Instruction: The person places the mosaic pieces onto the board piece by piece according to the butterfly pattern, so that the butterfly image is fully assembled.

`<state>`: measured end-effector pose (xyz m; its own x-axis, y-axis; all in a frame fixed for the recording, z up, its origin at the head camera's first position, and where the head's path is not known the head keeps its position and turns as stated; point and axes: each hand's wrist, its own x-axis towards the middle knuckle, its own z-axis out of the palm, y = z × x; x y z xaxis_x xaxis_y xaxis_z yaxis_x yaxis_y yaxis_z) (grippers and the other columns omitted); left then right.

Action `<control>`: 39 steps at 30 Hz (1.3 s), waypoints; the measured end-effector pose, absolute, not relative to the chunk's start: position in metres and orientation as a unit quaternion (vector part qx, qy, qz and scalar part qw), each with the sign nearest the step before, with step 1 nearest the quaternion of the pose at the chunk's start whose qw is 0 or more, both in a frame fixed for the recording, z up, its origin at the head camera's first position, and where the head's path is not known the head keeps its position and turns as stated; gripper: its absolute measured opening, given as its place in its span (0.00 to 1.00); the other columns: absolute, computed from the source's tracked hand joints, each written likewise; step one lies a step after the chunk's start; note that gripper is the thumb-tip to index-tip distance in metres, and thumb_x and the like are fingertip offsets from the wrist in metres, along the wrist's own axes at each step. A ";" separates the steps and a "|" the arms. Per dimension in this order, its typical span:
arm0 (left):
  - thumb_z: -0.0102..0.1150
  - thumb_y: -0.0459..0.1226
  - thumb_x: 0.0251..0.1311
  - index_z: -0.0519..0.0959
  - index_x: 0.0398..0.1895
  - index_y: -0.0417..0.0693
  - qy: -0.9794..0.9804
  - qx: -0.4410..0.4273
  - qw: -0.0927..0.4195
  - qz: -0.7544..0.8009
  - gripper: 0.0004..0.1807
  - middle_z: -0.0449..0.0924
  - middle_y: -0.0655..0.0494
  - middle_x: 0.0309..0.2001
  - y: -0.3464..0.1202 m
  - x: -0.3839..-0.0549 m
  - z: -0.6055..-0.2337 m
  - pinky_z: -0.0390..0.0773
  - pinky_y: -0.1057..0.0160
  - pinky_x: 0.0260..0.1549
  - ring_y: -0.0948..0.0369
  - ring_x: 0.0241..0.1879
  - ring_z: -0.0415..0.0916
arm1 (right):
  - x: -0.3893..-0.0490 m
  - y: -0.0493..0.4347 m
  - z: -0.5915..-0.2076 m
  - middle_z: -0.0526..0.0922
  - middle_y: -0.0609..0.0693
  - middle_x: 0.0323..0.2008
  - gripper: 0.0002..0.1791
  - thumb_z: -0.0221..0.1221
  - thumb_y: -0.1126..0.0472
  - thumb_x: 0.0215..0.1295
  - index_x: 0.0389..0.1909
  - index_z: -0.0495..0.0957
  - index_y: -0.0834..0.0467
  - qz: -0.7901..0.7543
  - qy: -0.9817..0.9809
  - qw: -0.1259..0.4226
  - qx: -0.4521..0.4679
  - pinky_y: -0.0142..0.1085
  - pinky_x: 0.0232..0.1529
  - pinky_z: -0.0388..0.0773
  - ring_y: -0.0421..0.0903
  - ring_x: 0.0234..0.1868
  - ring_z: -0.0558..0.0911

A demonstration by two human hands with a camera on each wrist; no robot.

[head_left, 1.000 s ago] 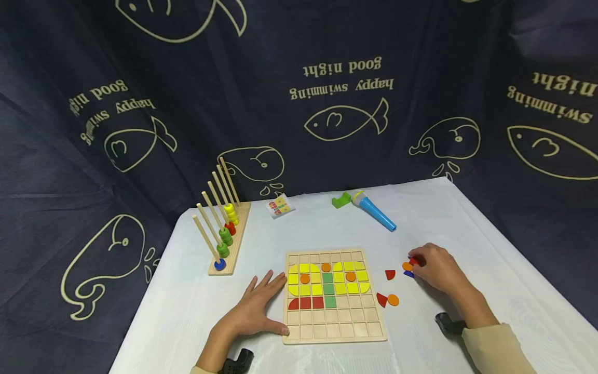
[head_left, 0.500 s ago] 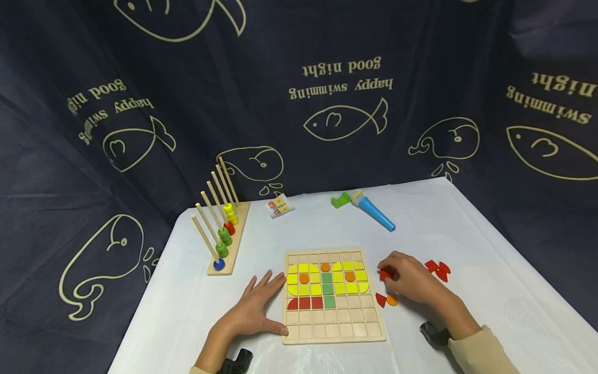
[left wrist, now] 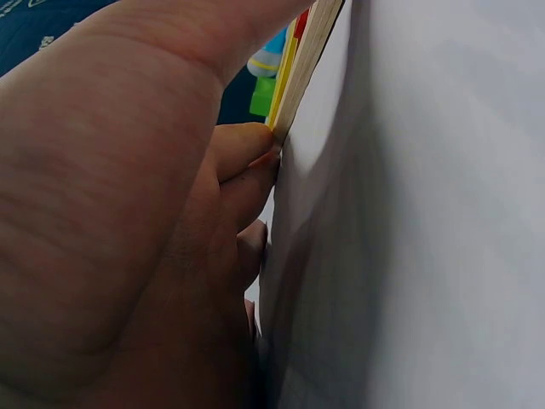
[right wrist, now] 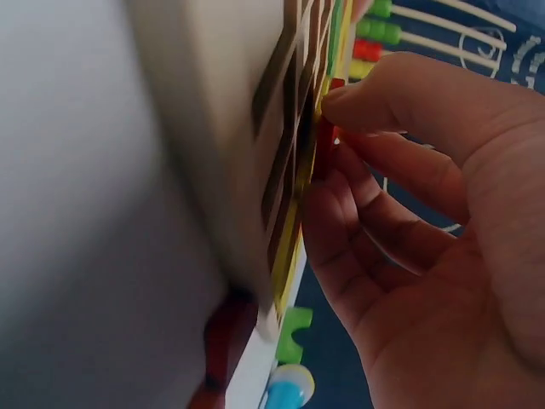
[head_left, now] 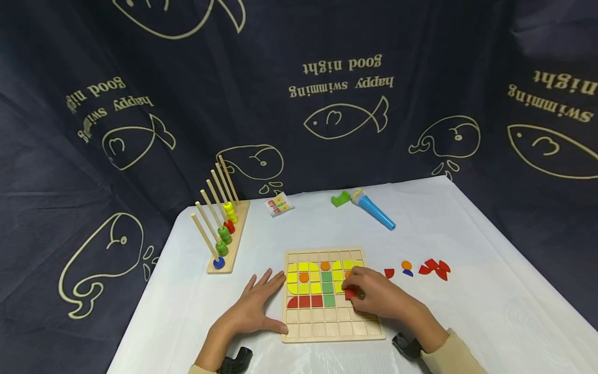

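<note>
A wooden grid board [head_left: 333, 330] lies on the white table, holding yellow tiles [head_left: 303, 267], green tiles [head_left: 328, 288], red tiles [head_left: 304, 302] and orange discs [head_left: 325, 266]. My left hand [head_left: 249, 310] is spread on the table along the board's left side, with the thumb at its near left corner. Over the right half of the grid, my right hand [head_left: 380, 293] pinches a red tile [head_left: 350, 294] between thumb and fingers. In the right wrist view that red tile [right wrist: 326, 145] shows edge-on, close to the board's surface. The right hand hides part of the yellow tiles there.
Right of the board lie loose red pieces [head_left: 434, 267], one red piece [head_left: 390, 273], an orange disc [head_left: 407, 265] and a blue half-round piece [head_left: 408, 272]. Farther back are a pegged bead counter [head_left: 233, 244], a pattern card [head_left: 279, 204], a green notched block [head_left: 340, 199] and a toy microphone [head_left: 376, 211].
My right hand has come left from the loose pieces to above the board, carrying the red tile. The pieces it covered at the right now show. My left hand stays in place.
</note>
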<state>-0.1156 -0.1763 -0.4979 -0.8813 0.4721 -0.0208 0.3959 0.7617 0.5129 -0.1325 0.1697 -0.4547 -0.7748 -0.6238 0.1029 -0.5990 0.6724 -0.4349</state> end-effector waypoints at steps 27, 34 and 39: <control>0.67 0.72 0.28 0.55 0.75 0.56 0.932 0.239 0.071 0.262 0.67 0.51 0.62 0.74 -0.176 -0.115 -0.498 0.33 0.44 0.68 0.53 0.74 0.37 | -0.131 0.185 -0.449 0.78 0.34 0.40 0.13 0.68 0.59 0.56 0.44 0.85 0.48 -0.250 0.933 0.015 -0.258 0.38 0.48 0.78 0.37 0.43 0.76; 0.68 0.72 0.27 0.56 0.75 0.55 0.933 0.237 0.068 0.262 0.68 0.52 0.60 0.74 -0.176 -0.115 -0.498 0.34 0.43 0.68 0.52 0.74 0.38 | -0.146 0.236 -0.446 0.79 0.42 0.41 0.14 0.66 0.65 0.55 0.44 0.85 0.53 -0.237 0.953 -0.034 -0.187 0.43 0.45 0.79 0.44 0.41 0.76; 0.69 0.71 0.26 0.56 0.75 0.54 0.932 0.241 0.062 0.265 0.68 0.52 0.59 0.74 -0.177 -0.115 -0.498 0.34 0.43 0.68 0.52 0.74 0.39 | -0.153 0.274 -0.447 0.78 0.54 0.46 0.17 0.64 0.67 0.54 0.47 0.83 0.59 -0.197 0.969 -0.041 -0.145 0.56 0.51 0.74 0.56 0.49 0.74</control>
<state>-0.1148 -0.1766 -0.4983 -0.8760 0.4822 0.0122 0.4164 0.7432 0.5237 -0.1534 0.2741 -0.4470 -0.9545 -0.2651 0.1367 -0.2974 0.8804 -0.3694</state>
